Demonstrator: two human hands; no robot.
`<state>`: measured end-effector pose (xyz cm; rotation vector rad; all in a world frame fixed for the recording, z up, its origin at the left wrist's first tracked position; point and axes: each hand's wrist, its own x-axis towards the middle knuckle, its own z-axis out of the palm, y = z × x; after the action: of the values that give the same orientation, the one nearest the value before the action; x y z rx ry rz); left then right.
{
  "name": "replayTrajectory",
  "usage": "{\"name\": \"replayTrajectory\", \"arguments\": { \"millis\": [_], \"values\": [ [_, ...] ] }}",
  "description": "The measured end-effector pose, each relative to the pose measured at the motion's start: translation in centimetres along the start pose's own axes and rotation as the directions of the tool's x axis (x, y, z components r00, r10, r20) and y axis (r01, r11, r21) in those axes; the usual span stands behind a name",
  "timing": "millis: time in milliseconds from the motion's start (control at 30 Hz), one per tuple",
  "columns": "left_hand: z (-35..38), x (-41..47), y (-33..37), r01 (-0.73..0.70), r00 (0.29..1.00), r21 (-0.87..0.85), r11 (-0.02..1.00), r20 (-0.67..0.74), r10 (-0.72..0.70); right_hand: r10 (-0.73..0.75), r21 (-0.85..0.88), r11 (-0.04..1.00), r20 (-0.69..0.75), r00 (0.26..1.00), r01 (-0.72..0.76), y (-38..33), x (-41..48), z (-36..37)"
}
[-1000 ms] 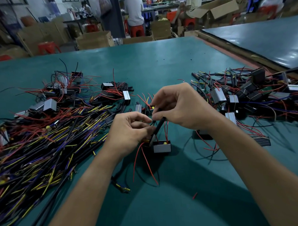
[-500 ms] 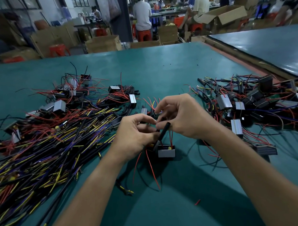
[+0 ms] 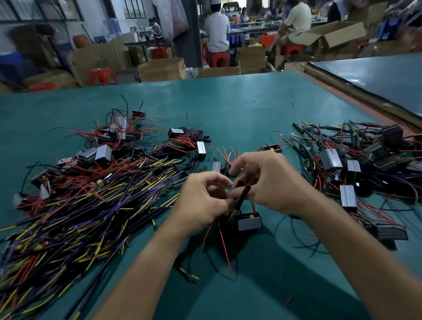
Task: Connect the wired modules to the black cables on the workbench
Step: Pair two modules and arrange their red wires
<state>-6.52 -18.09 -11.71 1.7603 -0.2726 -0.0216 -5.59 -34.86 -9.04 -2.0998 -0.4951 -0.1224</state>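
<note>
1. One module lay on the workbench just under both hands. The right hand pinched a black cable. The left hand curled beside its lower end, on what I cannot tell. The joint looked unfinished.
2. Many loose cables at the left and unjoined modules at the right suggested much work remained. Tangled red wires could snag.

Single view: recorded from a wide-angle camera worn on the head; directed forward and downward across the workbench; the left hand and right hand are framed near, at centre; the workshop is included far behind.
</note>
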Motion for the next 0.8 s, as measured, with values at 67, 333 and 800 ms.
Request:
{"name": "replayTrajectory", "arguments": {
  "millis": [67, 333, 800],
  "values": [
    [-0.1, 0.0, 0.0, -0.005, 1.000, 0.004, 1.000, 0.009, 0.005, -0.012, -0.056, 0.998, 0.002, 1.000, 0.013, -0.1, 0.0, 0.2],
    [-0.3, 0.1, -0.2, -0.005, 0.998, 0.028, 1.000, 0.066, 0.004, 0.043, 0.090, 0.995, 0.101, 0.994, -0.053, -0.3, -0.1, -1.0],
    [0.3, 0.0, 0.0, -0.012, 0.999, 0.077, 0.997, 0.047, 0.008, -0.012, -0.122, 0.993, -0.008, 1.000, 0.011, -0.7, 0.0, -1.5]
  ]
}}
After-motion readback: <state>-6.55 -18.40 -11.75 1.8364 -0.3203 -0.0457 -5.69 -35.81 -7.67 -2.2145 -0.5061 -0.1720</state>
